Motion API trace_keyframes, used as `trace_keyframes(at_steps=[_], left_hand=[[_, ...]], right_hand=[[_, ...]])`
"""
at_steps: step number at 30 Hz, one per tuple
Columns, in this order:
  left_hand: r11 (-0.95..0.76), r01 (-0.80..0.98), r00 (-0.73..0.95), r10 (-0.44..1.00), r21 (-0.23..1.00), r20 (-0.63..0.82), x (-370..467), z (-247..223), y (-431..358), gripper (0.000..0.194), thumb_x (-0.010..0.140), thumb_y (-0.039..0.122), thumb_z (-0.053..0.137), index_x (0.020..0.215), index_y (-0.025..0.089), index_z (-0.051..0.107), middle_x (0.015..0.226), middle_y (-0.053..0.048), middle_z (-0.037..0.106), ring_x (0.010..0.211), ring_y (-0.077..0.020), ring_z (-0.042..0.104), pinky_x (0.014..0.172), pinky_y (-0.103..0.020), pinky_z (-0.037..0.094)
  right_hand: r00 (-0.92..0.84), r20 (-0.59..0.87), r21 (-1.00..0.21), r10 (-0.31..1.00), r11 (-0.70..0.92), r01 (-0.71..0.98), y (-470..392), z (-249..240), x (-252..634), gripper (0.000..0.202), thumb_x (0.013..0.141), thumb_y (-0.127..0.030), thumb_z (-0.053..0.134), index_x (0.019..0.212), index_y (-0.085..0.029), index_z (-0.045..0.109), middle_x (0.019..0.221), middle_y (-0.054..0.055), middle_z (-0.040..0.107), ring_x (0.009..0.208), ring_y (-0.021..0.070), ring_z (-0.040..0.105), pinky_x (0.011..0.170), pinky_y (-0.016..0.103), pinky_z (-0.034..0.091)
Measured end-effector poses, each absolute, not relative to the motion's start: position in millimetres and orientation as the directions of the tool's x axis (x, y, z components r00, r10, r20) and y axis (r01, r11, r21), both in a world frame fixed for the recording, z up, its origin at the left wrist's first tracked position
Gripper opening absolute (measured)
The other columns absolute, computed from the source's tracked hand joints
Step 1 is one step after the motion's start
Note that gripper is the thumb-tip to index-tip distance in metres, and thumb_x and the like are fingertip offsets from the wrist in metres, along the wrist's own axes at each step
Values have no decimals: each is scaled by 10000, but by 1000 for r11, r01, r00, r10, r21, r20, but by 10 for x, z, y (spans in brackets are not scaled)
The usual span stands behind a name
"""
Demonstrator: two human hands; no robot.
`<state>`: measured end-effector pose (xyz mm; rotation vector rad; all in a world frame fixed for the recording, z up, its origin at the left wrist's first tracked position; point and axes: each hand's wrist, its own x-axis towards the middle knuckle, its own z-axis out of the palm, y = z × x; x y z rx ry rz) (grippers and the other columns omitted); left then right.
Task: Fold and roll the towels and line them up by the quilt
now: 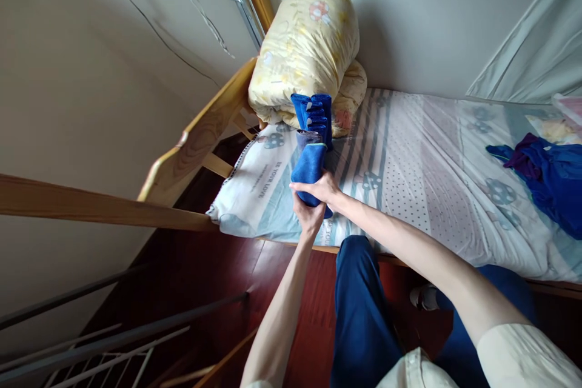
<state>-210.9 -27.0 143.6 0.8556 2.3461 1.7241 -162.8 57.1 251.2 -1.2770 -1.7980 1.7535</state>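
Both hands are closed on a folded blue cloth bundle [307, 165], possibly a garment, near the bed's front edge. My left hand [309, 213] grips its near end from below. My right hand [324, 188] holds its right side, with the thumb laid across the near end. Just beyond the bundle stands a row of folded blue cloths [314, 114], and a greyish rolled piece [309, 138] sits at its near end. The row is beside a rolled yellow quilt [304, 42]. Whether the held bundle touches the row cannot be made out.
A patterned sheet covers the bed [409, 163]. Loose blue and purple clothes [550, 176] lie on its right part. A wooden headboard [195, 133] and rail [104, 203] bound the left side. Metal rack bars [136, 327] stand at lower left above the red floor [313, 291].
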Motion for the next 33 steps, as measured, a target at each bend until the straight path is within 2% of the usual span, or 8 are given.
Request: trace_keyframes(at_steps=[4,7,12,16,20,23,27,33], left_hand=[[138,465,-793,505,874,342,-1839,1796,-324,532,708,341,755,1173,211,532,1023,-69,687,972,-292,701,887,-466,609],[106,484,-742,576,868,343,-1601,2068,-326,561,693,282,718,1224,223,548,982,-47,700,882,-249,704,822,-408,614],[17,500,-613,713,866,340,-1133,2400,-241,603,674,241,705,1258,209,561,989,-37,730,859,-219,712,797,-346,599],[-23,498,-574,740,867,350,-743,2584,-149,586,652,242,743,1211,216,571,1031,-39,736,939,-237,722,863,-363,597],[-48,466,-613,703,883,361,-415,2733,-75,674,650,232,776,1267,248,506,1080,-45,729,986,-247,722,894,-384,588],[-99,403,-638,682,910,357,-231,2788,-32,705,652,264,798,1264,250,447,1094,-52,714,992,-237,713,894,-377,578],[-10,276,-687,697,961,205,-115,2706,-18,664,625,295,821,1183,227,468,962,-14,681,850,-197,685,775,-320,568],[183,135,-662,748,974,-49,-336,2339,79,356,599,299,786,865,206,567,665,46,560,622,-140,546,586,-265,458]], right_hand=[[-625,-445,-893,641,-373,252,455,2710,-1173,396,608,-374,976,885,-165,786,899,65,814,927,223,776,827,304,619],[-660,-539,-824,524,-493,281,420,2835,-701,351,621,-379,967,841,-165,795,900,84,818,962,242,766,871,361,605],[-662,-462,-837,590,-537,106,442,2964,-59,415,465,-332,1017,770,-182,779,891,68,819,1032,269,747,1015,412,552],[-587,-312,-840,747,-505,-196,516,3156,222,430,466,-331,1001,791,-198,755,897,51,815,969,263,761,1004,421,578],[-538,-216,-857,815,-422,-296,571,3394,429,373,523,-327,959,795,-199,737,842,44,797,833,242,763,877,402,629],[-479,-162,-898,863,-330,-292,591,3496,510,319,574,-322,922,793,-198,727,829,46,791,760,224,755,772,366,640],[-416,-128,-955,900,-225,-192,669,3522,458,318,600,-346,923,732,-190,680,738,46,762,690,221,739,678,349,635],[-427,11,-992,904,-42,-115,971,3422,126,404,565,-428,938,753,-172,689,778,52,772,769,232,753,703,330,629]])
